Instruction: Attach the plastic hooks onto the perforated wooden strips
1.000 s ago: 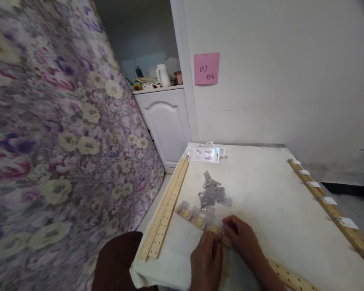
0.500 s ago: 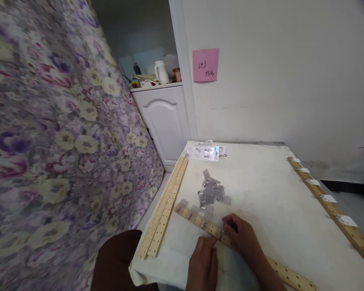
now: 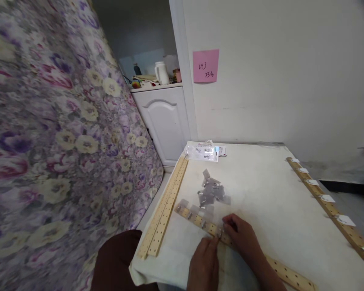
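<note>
A perforated wooden strip (image 3: 197, 220) lies slanted across the table's near side, with several small metal clips (image 3: 189, 215) fastened along it and clear square plates (image 3: 184, 203) projecting from its far edge. Both hands are at the fourth clip (image 3: 219, 233). My left hand (image 3: 204, 262) is closed from the near side, its fingertips against this clip. My right hand (image 3: 238, 230) pinches at the far side, fingers curled; its grip on the clip's plate is partly hidden. Beyond the strip lies a pile of loose clips with clear plates (image 3: 210, 192).
Two perforated wooden strips (image 3: 165, 218) lie along the table's left edge. Another strip (image 3: 327, 202), with white-plated clips, lies along the right edge. Clear packaging (image 3: 202, 153) rests at the back left. A floral curtain (image 3: 63, 141) hangs at left; a wall stands behind.
My left hand has shifted slightly right and up, bringing its fingertips onto the fourth clip. My right hand has stayed nearly in place.
</note>
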`<state>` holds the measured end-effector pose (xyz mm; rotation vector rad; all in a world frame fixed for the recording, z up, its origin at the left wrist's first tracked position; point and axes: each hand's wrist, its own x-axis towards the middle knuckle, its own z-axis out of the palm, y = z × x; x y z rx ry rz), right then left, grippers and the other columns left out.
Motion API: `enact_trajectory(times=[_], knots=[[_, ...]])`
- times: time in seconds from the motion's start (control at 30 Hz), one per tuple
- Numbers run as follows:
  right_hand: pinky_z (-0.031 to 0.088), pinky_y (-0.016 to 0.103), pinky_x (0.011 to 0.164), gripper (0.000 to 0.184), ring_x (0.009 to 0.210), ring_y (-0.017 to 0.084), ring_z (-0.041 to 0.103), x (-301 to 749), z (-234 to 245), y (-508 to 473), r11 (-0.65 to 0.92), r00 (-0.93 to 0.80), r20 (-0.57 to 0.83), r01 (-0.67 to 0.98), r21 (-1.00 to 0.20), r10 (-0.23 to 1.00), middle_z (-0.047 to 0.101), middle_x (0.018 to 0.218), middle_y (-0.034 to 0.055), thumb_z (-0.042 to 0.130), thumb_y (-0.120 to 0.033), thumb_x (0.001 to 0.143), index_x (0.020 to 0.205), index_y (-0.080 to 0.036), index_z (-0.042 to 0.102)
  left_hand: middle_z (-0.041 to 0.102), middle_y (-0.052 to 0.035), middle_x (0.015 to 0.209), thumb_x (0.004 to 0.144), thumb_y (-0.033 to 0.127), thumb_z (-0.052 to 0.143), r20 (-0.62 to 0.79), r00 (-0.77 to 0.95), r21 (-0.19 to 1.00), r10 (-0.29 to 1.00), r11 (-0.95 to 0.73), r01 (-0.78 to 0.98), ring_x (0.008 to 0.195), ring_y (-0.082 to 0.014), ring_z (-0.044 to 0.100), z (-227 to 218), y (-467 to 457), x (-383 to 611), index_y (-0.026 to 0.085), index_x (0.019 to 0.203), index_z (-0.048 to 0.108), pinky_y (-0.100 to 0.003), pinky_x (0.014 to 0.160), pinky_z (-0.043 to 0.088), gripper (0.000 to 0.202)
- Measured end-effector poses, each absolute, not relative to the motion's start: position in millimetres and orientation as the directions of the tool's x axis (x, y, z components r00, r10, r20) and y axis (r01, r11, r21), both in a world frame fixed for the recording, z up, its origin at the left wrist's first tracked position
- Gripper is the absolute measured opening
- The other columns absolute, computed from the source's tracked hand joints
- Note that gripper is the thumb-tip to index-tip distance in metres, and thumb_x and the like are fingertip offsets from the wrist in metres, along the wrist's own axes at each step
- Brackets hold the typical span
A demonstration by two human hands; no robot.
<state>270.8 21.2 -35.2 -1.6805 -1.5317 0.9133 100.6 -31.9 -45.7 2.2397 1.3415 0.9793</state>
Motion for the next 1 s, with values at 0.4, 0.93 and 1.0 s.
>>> enact_trajectory(times=[0.4,0.93,1.0], knots=[[0.044,0.029,0.067,0.022,0.068,0.018,0.064,268.9,-31.5,17.6,-0.084,0.086,-0.044,0.535,-0.84,0.995,0.068,0.071,-0.0017,0.049,-0.029,0.077,0.095,-0.025,0.061,0.064,-0.0101,0.1,0.088,0.014,0.041,0.345,0.318,0.542,0.883,-0.464,0.701,0.092,-0.0199,0.062,-49.5,-31.8,100.8,0.021,0.125,0.054,-0.033,0.08,0.056,0.04],[0.044,0.029,0.068,0.024,0.071,0.018,0.063,267.7,-32.4,20.4,-0.117,0.083,-0.085,0.548,-0.828,0.993,0.069,0.076,-0.0011,0.061,-0.034,0.069,0.091,-0.025,0.063,0.064,-0.0097,0.099,0.086,0.011,0.04,0.336,0.324,0.528,0.884,-0.462,0.713,0.091,-0.0202,0.063,-46.5,-31.6,101.9,0.021,0.124,0.054,-0.033,0.078,0.056,0.042],[0.044,0.028,0.067,0.024,0.07,0.018,0.063,267.8,-32.5,21.2,-0.123,0.083,-0.092,0.542,-0.831,0.992,0.069,0.075,-0.0013,0.062,-0.034,0.068,0.09,-0.025,0.063,0.064,-0.0094,0.098,0.086,0.011,0.041,0.341,0.323,0.528,0.883,-0.464,0.711,0.09,-0.0199,0.063,-46.8,-31.6,102.0,0.021,0.125,0.053,-0.032,0.078,0.056,0.042]])
